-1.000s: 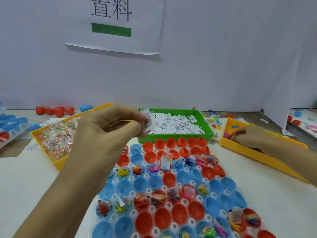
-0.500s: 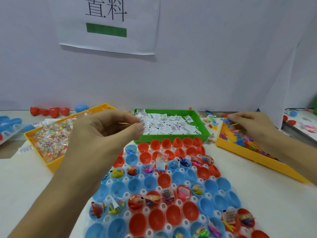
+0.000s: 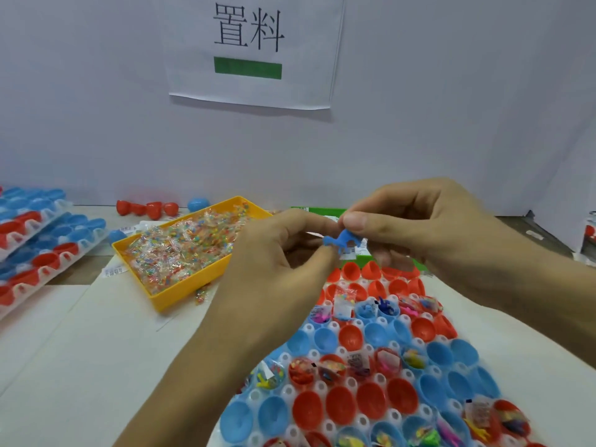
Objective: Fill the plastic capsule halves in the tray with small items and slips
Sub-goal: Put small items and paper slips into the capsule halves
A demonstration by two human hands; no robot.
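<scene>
Both hands meet above the far end of the clear tray [image 3: 329,425] of red and blue capsule halves. My right hand [image 3: 425,230] pinches a small blue toy [image 3: 341,237] between thumb and fingers. My left hand [image 3: 280,256] has its fingers curled, with the fingertips against the toy, and pinches a white paper slip [image 3: 350,251] just under it. Several capsule halves hold toys, candy packets and slips, for example a red half [image 3: 301,372]; others, such as a red half [image 3: 342,404], hold nothing.
A yellow tray [image 3: 180,295] of clear candy packets sits to the left of the hands. The green slip tray [image 3: 317,210] is mostly hidden behind them. Stacked capsule trays [image 3: 32,240] lie far left. Loose red capsule halves [image 3: 146,208] stand by the back wall.
My right hand came from the yellow tray on the right to the centre, carrying the blue toy, and now meets my left hand. The view has turned left.
</scene>
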